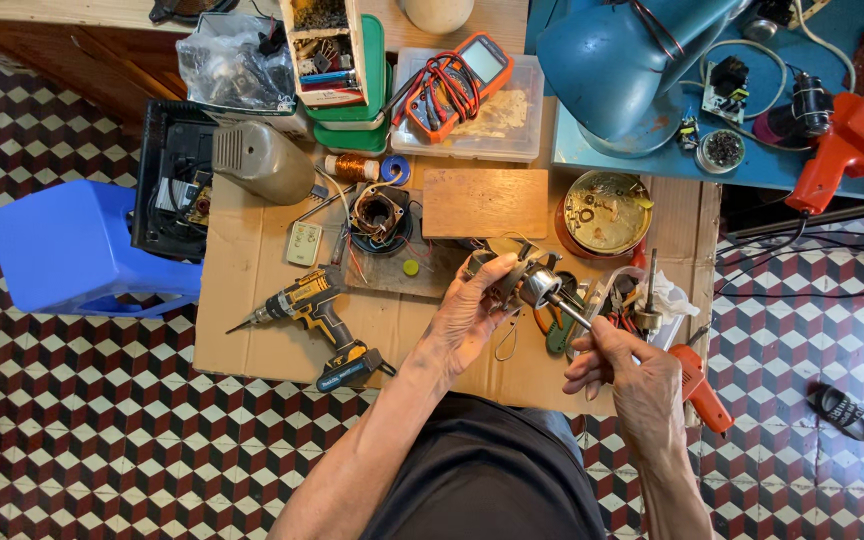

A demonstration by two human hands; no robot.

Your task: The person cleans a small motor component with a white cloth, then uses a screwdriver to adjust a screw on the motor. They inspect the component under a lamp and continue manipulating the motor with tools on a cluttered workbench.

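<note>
left hand (472, 305): closed around a small metal motor part (512, 278), lifted clear of the cardboard sheet (252, 300) near the middle of the scene, turned so its open end faces the other hand. right hand (617, 365): fingers pinched shut on a thin metal rod tool (567, 310) whose round silver head (540, 287) touches the motor part, angled up and to the left, seemingly to reach into it. cordless drill (317, 315): yellow and black, lying on its side on the cardboard to the left of the hands, bit pointing left, within easy reach. copper coil (377, 215): sits on a dark round base farther off, wires trailing. wooden block (485, 203): flat, to the right of the coil. round tin (607, 212): holds small loose parts, right of the block. multimeter (457, 75): orange, leads wrapped round it, resting on a clear plastic box (512, 130) at the far edge. blue lamp (622, 70): shade hangs over the far right. orange glue gun (857, 140): on the blue tabletop, far right. blue stool (77, 245): on the tiled floor at left.
</note>
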